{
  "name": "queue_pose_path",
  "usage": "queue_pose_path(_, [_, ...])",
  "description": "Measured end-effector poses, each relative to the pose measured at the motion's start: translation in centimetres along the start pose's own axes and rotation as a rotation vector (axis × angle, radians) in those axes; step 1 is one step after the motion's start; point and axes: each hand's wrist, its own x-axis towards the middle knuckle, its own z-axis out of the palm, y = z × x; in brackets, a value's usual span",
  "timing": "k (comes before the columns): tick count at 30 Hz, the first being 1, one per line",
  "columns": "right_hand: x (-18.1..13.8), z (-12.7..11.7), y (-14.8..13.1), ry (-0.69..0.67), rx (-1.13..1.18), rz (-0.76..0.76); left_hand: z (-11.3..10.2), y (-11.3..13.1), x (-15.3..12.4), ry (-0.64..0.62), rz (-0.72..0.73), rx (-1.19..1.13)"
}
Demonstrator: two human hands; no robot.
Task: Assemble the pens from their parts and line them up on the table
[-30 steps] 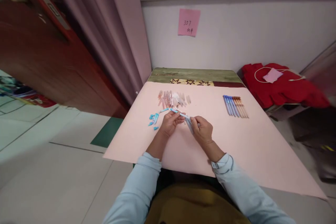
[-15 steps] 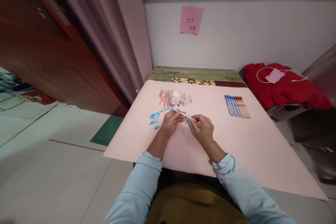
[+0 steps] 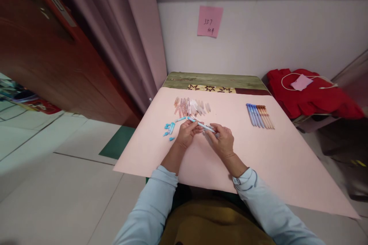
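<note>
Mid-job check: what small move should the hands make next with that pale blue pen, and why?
Probably a gentle test twist with the right hand while the left hand steadies the pale blue pen. Both hands grip it, and loose blue pieces lie left of them, so checking its fit seems sensible; any seam is too small to see.

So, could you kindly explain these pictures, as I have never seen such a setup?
No machine is involved here: a camera worn on a person's head looks forward and down at their bare left hand and right hand. Together they hold a light blue pen. On the pink sheet, small blue parts lie near the left hand, a cluster of slim pieces lies just beyond both hands, and blue pens and brown pens lie in a row to the right.
</note>
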Motion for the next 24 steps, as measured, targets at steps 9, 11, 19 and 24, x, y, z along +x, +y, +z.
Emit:
queue_pose_path(9, [0.07,-0.22,-0.32,0.012,0.003,-0.045,-0.20,-0.09,0.06,-0.031,-0.012,0.018])
queue_pose_path(11, [0.10,-0.32,-0.39,-0.022,-0.006,-0.051,-0.11,0.01,-0.02,-0.044,-0.020,0.030])
queue_pose_path(19, [0.21,-0.18,-0.40,-0.020,0.007,-0.057,-0.02,0.10,-0.04,-0.042,-0.010,0.035])
queue_pose_path(24, [0.08,0.06,-0.17,0.009,-0.006,-0.082,-0.24,-0.11,0.07,-0.057,-0.005,0.031])
